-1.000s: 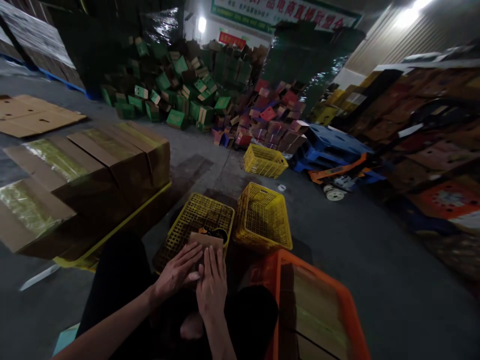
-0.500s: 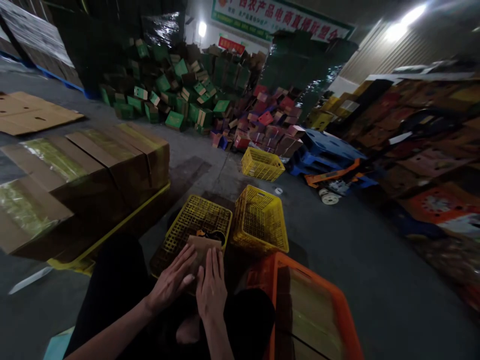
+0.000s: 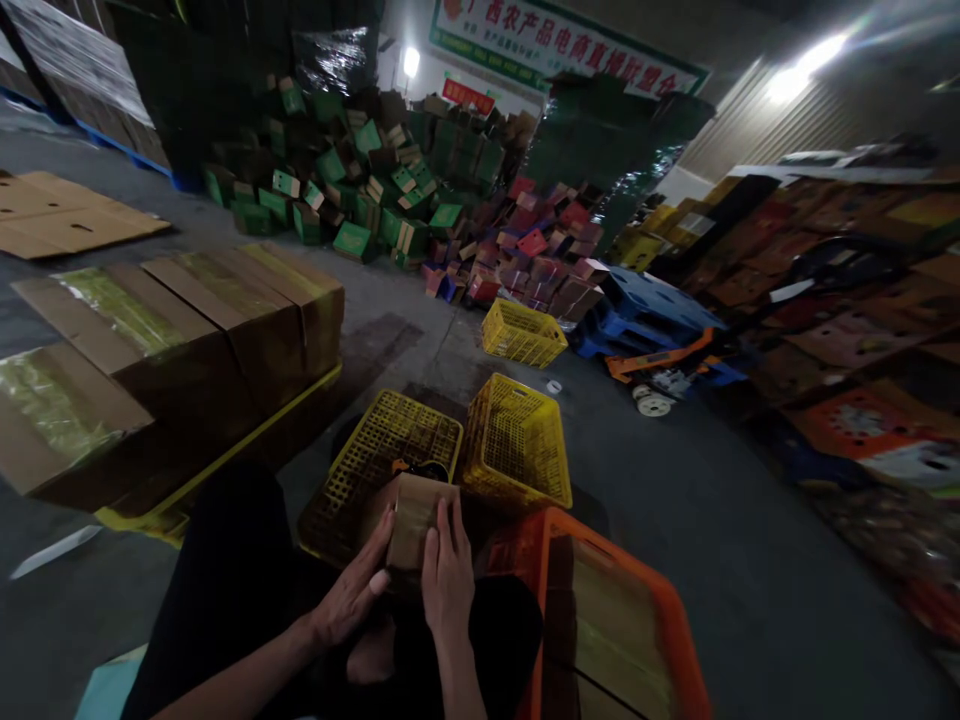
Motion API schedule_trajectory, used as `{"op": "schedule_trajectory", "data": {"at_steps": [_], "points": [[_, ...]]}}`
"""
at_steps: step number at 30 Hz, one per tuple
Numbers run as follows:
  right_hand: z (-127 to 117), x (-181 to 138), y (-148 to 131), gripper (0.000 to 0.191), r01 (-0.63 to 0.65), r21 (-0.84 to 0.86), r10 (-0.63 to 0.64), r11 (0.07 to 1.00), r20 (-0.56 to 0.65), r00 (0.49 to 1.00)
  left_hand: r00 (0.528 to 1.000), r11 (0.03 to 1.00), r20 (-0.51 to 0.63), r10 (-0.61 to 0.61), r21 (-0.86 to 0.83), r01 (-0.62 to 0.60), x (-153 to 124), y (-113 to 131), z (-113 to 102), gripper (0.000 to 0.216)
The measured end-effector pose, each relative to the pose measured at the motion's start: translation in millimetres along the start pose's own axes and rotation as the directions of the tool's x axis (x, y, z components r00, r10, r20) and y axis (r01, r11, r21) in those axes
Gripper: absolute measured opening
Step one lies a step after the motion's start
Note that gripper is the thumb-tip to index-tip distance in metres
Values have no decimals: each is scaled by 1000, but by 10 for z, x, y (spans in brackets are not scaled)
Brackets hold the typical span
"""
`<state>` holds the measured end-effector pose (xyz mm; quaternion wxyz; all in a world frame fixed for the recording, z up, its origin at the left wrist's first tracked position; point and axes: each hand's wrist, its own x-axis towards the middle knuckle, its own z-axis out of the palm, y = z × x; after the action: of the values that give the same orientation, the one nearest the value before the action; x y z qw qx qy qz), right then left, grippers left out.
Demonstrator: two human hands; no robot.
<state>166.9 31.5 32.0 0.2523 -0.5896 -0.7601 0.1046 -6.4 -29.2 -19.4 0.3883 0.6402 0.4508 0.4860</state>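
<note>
While both hands press on it, a small brown carton (image 3: 411, 518) is being folded or closed over the lap, just in front of the near yellow crate (image 3: 375, 462). The left hand (image 3: 351, 597) is laid along its left side with fingers extended, thumb tip at the lower edge; the right hand (image 3: 448, 588) lies flat on its right part, fingers together. Neither hand is curled shut round it; it is pinned rather than gripped. Judged from this, a flap is being pressed down, and steady pressure along the fold would be called for next. The carton looks plain, tan and creased, dimly lit. An orange crate (image 3: 660, 620) stands just to the right.
</note>
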Motion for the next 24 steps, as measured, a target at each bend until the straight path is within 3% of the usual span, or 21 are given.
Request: {"op": "schedule_trajectory", "data": {"at_steps": [6,11,12,13,14,15,17,20,24], "points": [[-82,0,218,52,-77,89,76,993,15,997,999,996,46,10,89,-14,-145,-294,90,66],[-129,-53,551,56,-177,214,177,961,17,984,978,975,21,-206,85,203,-204,-627,135,59],[-127,-70,632,56,-185,238,186,953,15,982,966,964,22,-256,85,253,-167,-684,135,63],[-122,-88,713,57,-192,262,196,946,12,981,930,927,-52,-364,75,367,-113,-737,133,67],[-115,-110,795,58,-200,285,207,937,8,978,847,856,-177,-501,47,515,-46,-784,130,72],[-106,-133,873,59,-211,309,221,927,3,975,799,814,-221,-559,36,579,28,-824,129,77],[-92,-184,1014,61,-238,362,259,901,-10,966,754,773,-240,-612,18,634,174,-879,135,81],[-84,-270,1153,66,-280,429,317,859,-16,948,737,754,-201,-646,-16,657,313,-891,147,82],[-31,-398,1126,67,-258,445,322,858,-75,944,741,762,-197,-642,-51,646,269,-854,10,83]]}}
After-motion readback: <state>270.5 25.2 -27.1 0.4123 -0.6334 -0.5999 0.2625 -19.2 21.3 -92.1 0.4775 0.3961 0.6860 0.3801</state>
